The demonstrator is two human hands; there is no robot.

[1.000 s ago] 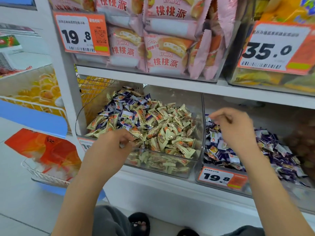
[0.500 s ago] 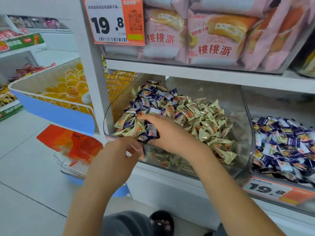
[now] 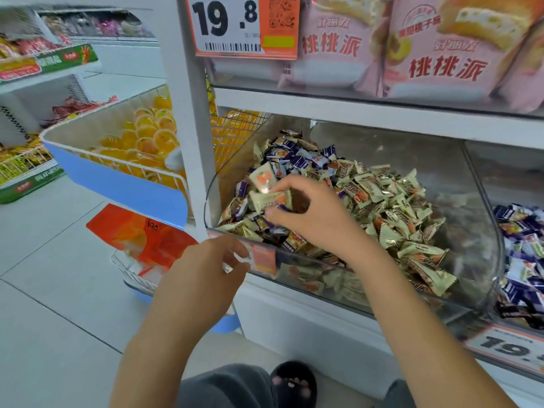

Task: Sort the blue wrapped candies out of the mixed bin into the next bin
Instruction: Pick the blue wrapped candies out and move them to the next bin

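Note:
The clear mixed bin holds a heap of cream wrapped candies with blue wrapped candies mostly at its back left. My right hand reaches into the bin's front left part, fingers curled among the candies; a cream candy sits by the fingertips and a bit of blue wrapper shows under them. What it grips I cannot tell. My left hand hovers just outside the bin's front left corner, fingers loosely curled and holding nothing. The neighbouring bin at right holds blue wrapped candies.
A shelf above carries pink cake packs and an orange price tag. To the left a blue-edged wire basket holds orange jelly cups. A red pack lies in a low basket. A black slipper shows on the floor.
My right hand came from the right bin across into the mixed bin's front left and now digs there. My left hand stayed by the front corner. The view shifted left and closer.

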